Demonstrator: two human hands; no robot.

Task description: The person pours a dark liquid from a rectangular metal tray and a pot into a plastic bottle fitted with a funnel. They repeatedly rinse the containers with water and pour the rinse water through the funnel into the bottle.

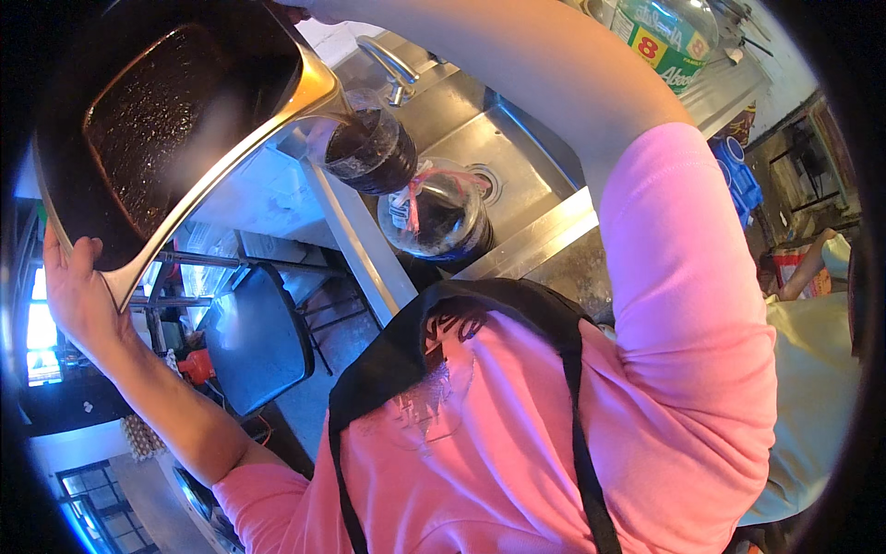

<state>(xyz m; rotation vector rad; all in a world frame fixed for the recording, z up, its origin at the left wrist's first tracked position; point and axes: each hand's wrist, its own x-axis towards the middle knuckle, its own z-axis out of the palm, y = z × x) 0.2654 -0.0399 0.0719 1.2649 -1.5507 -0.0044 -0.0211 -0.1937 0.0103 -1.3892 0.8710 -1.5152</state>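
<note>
Both hands hold up a large metal pan [208, 183], tilted, with dark brown liquid [159, 131] inside. My left hand [83, 291] grips its near left rim. My right hand [299, 12] is at the far rim, mostly cut off by the picture's top edge. Dark liquid runs over the pan's corner into an open-topped clear plastic container [387, 152], which holds dark liquid. Beside it, a clear plastic jug [439, 215] with pink string tied about it also has dark contents. Both containers stand at the steel sink [477, 124].
A steel faucet [391, 66] rises behind the containers. On the right ledge stands a large plastic bottle [668, 41] with a green and yellow label. A dark-seated chair [259, 339] is at left below the pan. Another person's light clothing [803, 401] shows at far right, close to my right arm.
</note>
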